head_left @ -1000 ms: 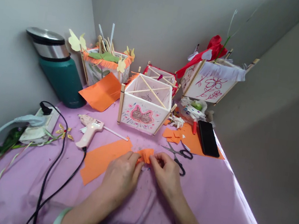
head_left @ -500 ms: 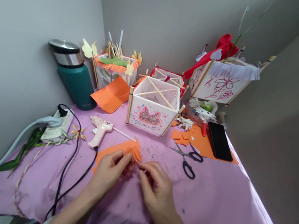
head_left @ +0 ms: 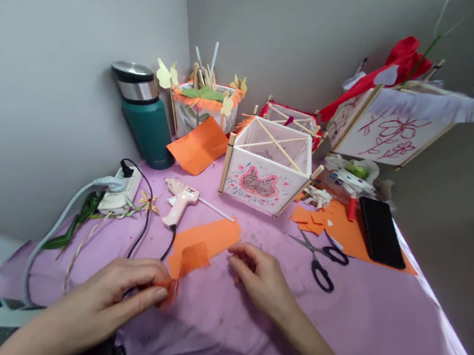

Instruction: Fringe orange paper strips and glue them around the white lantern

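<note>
A fringed orange paper strip (head_left: 196, 256) is pinched between the thumb and fingers of my left hand (head_left: 133, 289). Its free end stretches toward the back right, over a flat orange paper sheet (head_left: 206, 235). My right hand (head_left: 261, 272) is just above the cloth, right of the strip and apart from it. Its thumb and index finger are bent with a small gap, and I see nothing between them. Scissors (head_left: 318, 256) with black handles lie open to the right of that hand. A pale pink glue gun (head_left: 181, 200) lies behind the sheet.
White lanterns with wooden sticks, a butterfly-drawn one (head_left: 262, 187) among them, stand at the back. A teal bottle (head_left: 145, 123) and power strip (head_left: 120, 193) are left. Orange scraps (head_left: 310, 218) and a black phone (head_left: 381, 232) lie right. Cables cross the purple cloth (head_left: 217, 316).
My left hand has moved left and toward me with the fringed strip, drawing it out. The right hand is apart from the strip now. The view has shifted slightly.
</note>
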Demonstrator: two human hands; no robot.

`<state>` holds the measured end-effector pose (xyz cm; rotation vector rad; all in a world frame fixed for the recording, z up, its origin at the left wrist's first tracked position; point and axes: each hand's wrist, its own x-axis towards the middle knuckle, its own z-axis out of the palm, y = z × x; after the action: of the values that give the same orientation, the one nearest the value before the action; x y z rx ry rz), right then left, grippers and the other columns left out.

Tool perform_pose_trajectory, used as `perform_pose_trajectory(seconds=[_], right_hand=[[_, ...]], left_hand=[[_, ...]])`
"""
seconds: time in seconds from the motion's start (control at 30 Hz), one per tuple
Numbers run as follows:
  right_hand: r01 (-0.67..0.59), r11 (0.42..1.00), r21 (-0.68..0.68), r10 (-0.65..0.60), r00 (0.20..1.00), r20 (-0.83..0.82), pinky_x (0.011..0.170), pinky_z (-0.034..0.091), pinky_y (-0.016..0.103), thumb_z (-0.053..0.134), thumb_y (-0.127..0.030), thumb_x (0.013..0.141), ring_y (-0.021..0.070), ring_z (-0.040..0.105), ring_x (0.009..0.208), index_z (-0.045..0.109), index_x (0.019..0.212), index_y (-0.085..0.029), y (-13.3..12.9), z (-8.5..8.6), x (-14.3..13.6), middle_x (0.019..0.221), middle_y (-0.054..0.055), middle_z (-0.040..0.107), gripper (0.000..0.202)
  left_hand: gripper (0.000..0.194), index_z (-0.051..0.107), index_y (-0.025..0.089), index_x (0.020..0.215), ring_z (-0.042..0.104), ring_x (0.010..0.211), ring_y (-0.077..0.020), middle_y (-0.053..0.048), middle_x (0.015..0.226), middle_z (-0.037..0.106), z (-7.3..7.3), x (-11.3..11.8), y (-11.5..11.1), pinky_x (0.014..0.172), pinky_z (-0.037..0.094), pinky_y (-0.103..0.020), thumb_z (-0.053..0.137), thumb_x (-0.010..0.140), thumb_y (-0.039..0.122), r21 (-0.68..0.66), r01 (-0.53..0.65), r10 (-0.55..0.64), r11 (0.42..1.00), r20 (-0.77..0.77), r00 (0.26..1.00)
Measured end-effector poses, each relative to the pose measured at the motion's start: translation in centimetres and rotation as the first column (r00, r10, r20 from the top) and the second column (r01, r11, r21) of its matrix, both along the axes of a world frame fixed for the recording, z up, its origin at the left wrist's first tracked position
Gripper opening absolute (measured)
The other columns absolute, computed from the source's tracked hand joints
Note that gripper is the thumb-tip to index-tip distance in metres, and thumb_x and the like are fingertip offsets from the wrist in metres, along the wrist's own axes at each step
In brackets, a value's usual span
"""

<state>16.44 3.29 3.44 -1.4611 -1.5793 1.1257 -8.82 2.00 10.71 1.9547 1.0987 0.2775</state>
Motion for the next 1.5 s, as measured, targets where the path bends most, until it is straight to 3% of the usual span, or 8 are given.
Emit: perform_pose_trajectory(seconds=[0.13,0.37,0.47,0.6,0.73,0.97,1.17,1.5], right_hand=[[-0.087,0.984,0.154,0.051,0.974,0.222,0.066,0.045,0.025,0.057,-0.017,0.081,0.0148,0.062,0.073,0.068,0.092,-0.019,2.0,0.7,-0.7,0.085,0.003,0.07,0.016],[-0.089,0.993,0.074,0.045,0.885,0.463,0.059,0.039,0.026,0.066,-0.027,0.077,0.0168,0.061,0.067,0.067,0.074,-0.019,1.8,0.3,-4.3,0.074,0.002,0.07,0.008],[-0.088,0.991,0.103,0.02,0.848,0.53,0.061,0.038,0.027,0.063,-0.02,0.077,0.0183,0.061,0.069,0.066,0.073,-0.018,1.5,-0.4,-5.5,0.075,0.004,0.07,0.005],[-0.035,0.989,0.145,-0.028,0.911,0.413,0.058,0.038,0.023,0.061,-0.015,0.077,0.014,0.058,0.062,0.063,0.069,-0.018,1.2,-0.3,-4.6,0.067,0.0,0.066,0.009],[0.119,0.95,0.288,-0.195,0.948,0.251,0.055,0.039,0.022,0.058,-0.017,0.079,0.0117,0.054,0.057,0.061,0.069,-0.018,0.9,1.6,-1.9,0.065,0.0,0.062,0.01],[0.347,0.736,0.581,-0.534,0.825,0.184,0.057,0.04,0.024,0.057,-0.027,0.084,0.0133,0.054,0.058,0.06,0.072,-0.019,2.5,5.8,2.5,0.067,0.0,0.061,0.014],[0.405,0.637,0.656,-0.645,0.746,0.165,0.059,0.04,0.024,0.058,-0.028,0.084,0.0136,0.057,0.06,0.058,0.071,-0.019,4.9,6.9,4.6,0.067,0.001,0.063,0.016],[0.441,0.625,0.644,-0.683,0.708,0.179,0.058,0.041,0.024,0.058,-0.031,0.083,0.0141,0.058,0.06,0.06,0.07,-0.019,6.3,7.2,5.8,0.067,0.0,0.064,0.017]], left_hand=[[0.026,0.058,0.019,0.077,0.059,0.073,-0.0129,-0.001,0.078,0.063,-0.2,-0.3,-0.2,0.068,0.045,-0.021,0.042,0.093,0.031,0.038,0.018,-0.015,0.999,-0.068,0.998],[0.017,0.066,0.022,0.084,0.062,0.076,-0.0136,-0.001,0.083,0.068,0.5,-0.8,-0.6,0.068,0.048,-0.018,0.05,0.088,0.028,0.207,0.022,-0.018,0.978,-0.023,1.0],[0.017,0.066,0.023,0.085,0.062,0.076,-0.0134,-0.001,0.084,0.069,0.7,-0.7,-0.6,0.068,0.048,-0.018,0.051,0.088,0.028,0.232,0.023,-0.019,0.972,-0.019,1.0],[0.02,0.064,0.021,0.081,0.061,0.073,-0.0127,-0.001,0.08,0.068,0.8,-0.8,-0.3,0.066,0.047,-0.017,0.048,0.089,0.028,0.198,0.012,-0.007,0.98,-0.027,1.0],[0.027,0.061,0.02,0.071,0.059,0.062,-0.0118,0.001,0.067,0.064,0.7,-0.2,1.2,0.059,0.044,-0.018,0.045,0.09,0.033,0.211,-0.06,0.061,0.976,0.001,0.998],[0.035,0.061,0.022,0.073,0.063,0.065,-0.017,0.0,0.065,0.066,1.8,4.4,7.3,0.058,0.044,-0.023,0.046,0.086,0.05,0.247,-0.299,0.279,0.922,0.115,0.953],[0.039,0.058,0.02,0.068,0.063,0.063,-0.0171,0.001,0.06,0.063,3.6,8.3,11.6,0.056,0.042,-0.023,0.046,0.084,0.054,0.308,-0.398,0.355,0.864,0.186,0.916],[0.04,0.056,0.019,0.064,0.062,0.06,-0.0172,0.001,0.055,0.061,4.5,10.2,14.0,0.055,0.039,-0.023,0.048,0.082,0.054,0.273,-0.391,0.345,0.879,0.202,0.917]])
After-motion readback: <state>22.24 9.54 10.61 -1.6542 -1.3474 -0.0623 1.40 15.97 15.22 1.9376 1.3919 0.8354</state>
